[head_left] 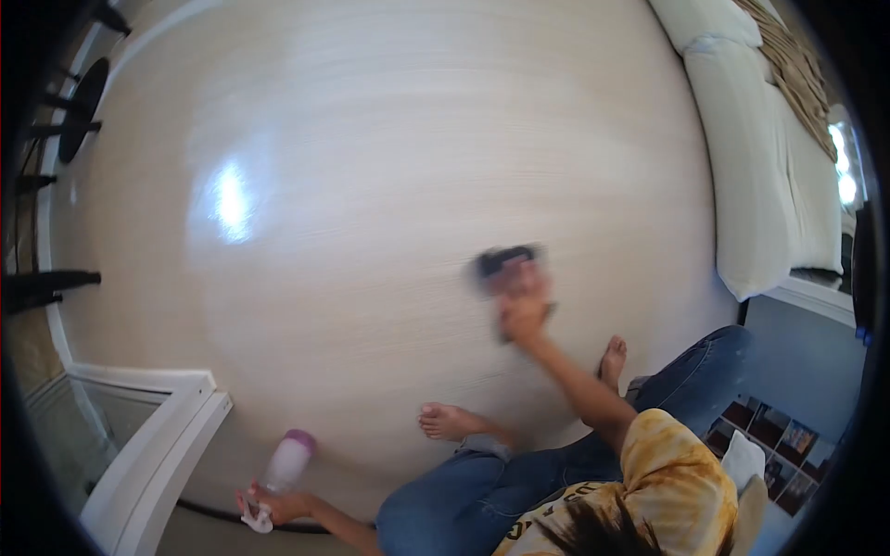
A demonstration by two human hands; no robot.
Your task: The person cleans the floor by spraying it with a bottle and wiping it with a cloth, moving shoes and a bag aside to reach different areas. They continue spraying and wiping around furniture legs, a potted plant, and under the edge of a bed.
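Observation:
My right hand (524, 301) reaches forward over the pale floor (371, 185), smeared by motion. Beneath and around its fingers is a dark, blurred thing (505, 261) that looks like a cloth or pad; its exact kind cannot be made out. At the lower left, my left hand (276, 506) is closed around the neck of a clear spray bottle (287, 465). The bottle's far end is pinkish purple, and a white head shows by the fingers. It is tilted, with that end pointing away from me.
A white couch (756, 176) with a brown blanket (797, 74) stands along the right. Dark furniture legs (56, 283) line the left edge. A white-framed glass panel (167, 454) is near the left hand. My bare feet (450, 422) rest on the floor.

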